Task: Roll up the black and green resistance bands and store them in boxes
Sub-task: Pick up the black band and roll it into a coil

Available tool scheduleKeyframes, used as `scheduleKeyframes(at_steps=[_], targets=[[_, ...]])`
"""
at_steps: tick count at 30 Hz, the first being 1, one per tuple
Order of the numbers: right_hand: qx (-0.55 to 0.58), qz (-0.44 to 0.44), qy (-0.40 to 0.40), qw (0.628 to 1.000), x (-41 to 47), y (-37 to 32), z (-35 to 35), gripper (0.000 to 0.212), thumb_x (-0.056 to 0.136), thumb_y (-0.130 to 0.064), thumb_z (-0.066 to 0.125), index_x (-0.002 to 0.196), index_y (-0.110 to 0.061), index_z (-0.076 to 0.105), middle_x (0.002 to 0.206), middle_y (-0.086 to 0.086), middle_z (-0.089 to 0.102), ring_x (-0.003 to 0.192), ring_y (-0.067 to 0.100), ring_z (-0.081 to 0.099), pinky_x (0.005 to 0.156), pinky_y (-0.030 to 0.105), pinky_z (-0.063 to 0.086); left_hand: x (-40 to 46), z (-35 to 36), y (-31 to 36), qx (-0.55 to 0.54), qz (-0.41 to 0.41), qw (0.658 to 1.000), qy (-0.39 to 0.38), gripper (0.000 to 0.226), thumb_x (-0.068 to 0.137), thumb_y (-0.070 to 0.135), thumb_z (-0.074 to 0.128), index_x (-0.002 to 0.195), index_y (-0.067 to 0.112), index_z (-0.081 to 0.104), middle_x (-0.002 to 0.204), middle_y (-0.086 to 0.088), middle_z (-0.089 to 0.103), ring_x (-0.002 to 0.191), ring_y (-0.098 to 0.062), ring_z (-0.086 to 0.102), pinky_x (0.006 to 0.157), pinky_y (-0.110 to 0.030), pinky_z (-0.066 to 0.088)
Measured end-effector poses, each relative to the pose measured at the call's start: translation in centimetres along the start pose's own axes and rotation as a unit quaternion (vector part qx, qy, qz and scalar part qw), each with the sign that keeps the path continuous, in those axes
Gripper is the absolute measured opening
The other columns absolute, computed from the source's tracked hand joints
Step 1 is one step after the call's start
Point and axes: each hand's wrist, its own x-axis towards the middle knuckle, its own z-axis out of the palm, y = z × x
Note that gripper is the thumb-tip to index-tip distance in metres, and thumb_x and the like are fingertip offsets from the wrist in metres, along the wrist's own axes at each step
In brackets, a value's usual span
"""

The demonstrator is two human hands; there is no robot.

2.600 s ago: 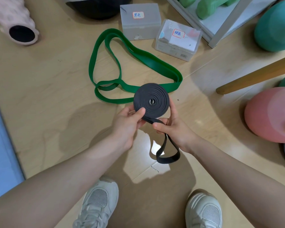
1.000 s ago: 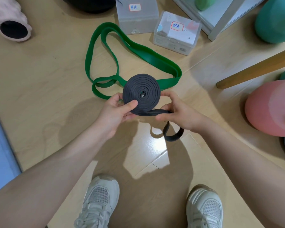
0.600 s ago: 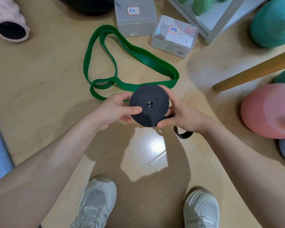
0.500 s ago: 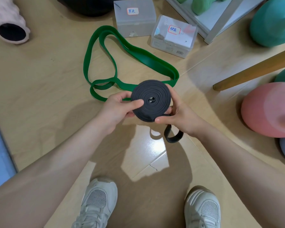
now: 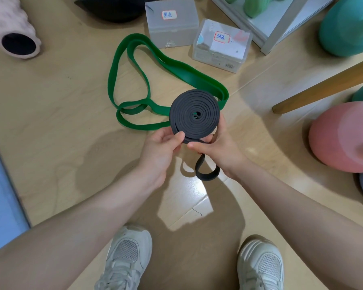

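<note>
Between our left hand (image 5: pixel 159 145) and right hand (image 5: pixel 216 145), both pinching it, the black band (image 5: pixel 194 116) is nearly coiled; a short tail hangs at six o'clock. At twelve o'clock the green band (image 5: pixel 155 80) lies unrolled, before two shut boxes (image 5: pixel 171 21). Their contents we cannot make out.

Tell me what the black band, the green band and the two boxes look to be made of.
Black band: matte rubber or latex, likely; it coils tightly and its tail hangs limp.
Green band: similar rubber, slight sheen, lying in soft loops.
Two boxes: frosted, translucent plastic, probably; contents show dimly through the walls.
</note>
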Motion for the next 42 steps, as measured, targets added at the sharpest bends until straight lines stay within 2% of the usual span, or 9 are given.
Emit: scheduleKeyframes(at_steps=[5,10,15,23,26,30,33,37,42], targets=[[0.008,-0.006,-0.004,1.0,-0.3,-0.2,-0.1,0.082,0.078,0.018,0.06,0.142,-0.014,0.021,0.1,0.002,0.063,0.075,0.004,0.068,0.063,0.013,0.049,0.4,-0.4,0.4,0.036,0.01,0.999,-0.031,0.008,0.087,0.011,0.061,0.092,0.017,0.059,0.089,0.001,0.063,0.082,-0.009,0.059,0.084,-0.025,0.048],[0.045,0.006,0.013,0.999,-0.5,-0.1,0.0,0.075,0.08,0.014,0.059,0.141,-0.016,0.025,0.079,-0.007,0.069,0.061,0.003,0.064,0.057,0.014,0.048,0.2,0.2,-0.1,-0.075,-0.036,0.995,-0.057,0.008,0.089,0.011,0.058,0.095,0.014,0.053,0.096,-0.007,0.065,0.086,-0.017,0.06,0.088,-0.029,0.052],[0.059,0.038,0.03,0.997,-0.4,0.6,0.4,0.074,0.08,0.007,0.063,0.139,-0.018,0.028,0.084,0.001,0.066,0.06,0.005,0.061,0.055,0.018,0.047,0.2,0.2,-0.2,-0.108,-0.036,0.993,-0.037,0.026,0.088,0.014,0.06,0.113,0.012,0.053,0.102,-0.009,0.068,0.089,-0.019,0.064,0.09,-0.031,0.052],[0.016,0.044,0.015,0.999,-0.6,1.3,1.1,0.08,0.079,0.01,0.063,0.138,-0.023,0.02,0.087,-0.005,0.064,0.063,0.001,0.061,0.057,0.019,0.047,0.5,-0.5,0.2,-0.115,-0.026,0.993,-0.018,0.022,0.088,0.007,0.059,0.11,0.007,0.056,0.083,-0.004,0.073,0.073,-0.015,0.071,0.072,-0.024,0.058],[-0.009,0.104,-0.009,0.994,-0.6,1.4,0.7,0.083,0.078,0.003,0.069,0.139,-0.025,0.02,0.072,0.002,0.066,0.062,0.01,0.061,0.064,0.024,0.049,0.9,-0.8,0.4,-0.103,-0.027,0.994,-0.008,0.02,0.087,0.009,0.061,0.106,0.009,0.057,0.08,0.0,0.073,0.068,-0.012,0.07,0.067,-0.023,0.057],[-0.086,0.153,-0.105,0.979,-0.6,1.1,-0.6,0.056,0.08,0.001,0.066,0.128,-0.017,0.045,0.064,-0.008,0.066,0.067,0.008,0.063,0.078,0.022,0.047,1.1,-1.3,0.2,-0.096,-0.034,0.995,-0.011,0.021,0.085,0.009,0.062,0.106,0.009,0.056,0.076,0.002,0.073,0.069,-0.012,0.07,0.067,-0.025,0.057],[-0.153,0.19,-0.155,0.957,-0.5,0.4,-2.0,0.04,0.077,0.001,0.07,0.111,-0.017,0.058,0.082,-0.002,0.067,0.078,0.01,0.062,0.083,0.024,0.047,0.9,-1.6,-0.3,-0.09,-0.043,0.995,-0.024,0.028,0.085,0.008,0.061,0.112,0.006,0.054,0.085,-0.003,0.072,0.069,-0.012,0.071,0.062,-0.024,0.057],[-0.144,0.225,-0.139,0.954,0.0,-0.2,-3.7,0.028,0.075,0.001,0.071,0.094,-0.017,0.061,0.079,0.015,0.057,0.077,0.029,0.045,0.061,0.03,0.037,1.0,-1.9,-0.6,-0.1,-0.049,0.994,-0.02,0.031,0.086,0.008,0.06,0.116,0.004,0.052,0.094,-0.006,0.07,0.073,-0.015,0.071,0.069,-0.028,0.059],[-0.07,0.205,-0.087,0.972,0.2,0.2,-4.9,0.025,0.08,0.002,0.064,0.097,-0.015,0.059,0.076,0.009,0.058,0.064,0.019,0.053,0.055,0.019,0.047,1.5,-2.2,-0.5,-0.116,-0.049,0.992,-0.015,0.016,0.089,0.007,0.056,0.105,0.008,0.056,0.097,-0.006,0.068,0.08,-0.017,0.069,0.076,-0.03,0.058]])
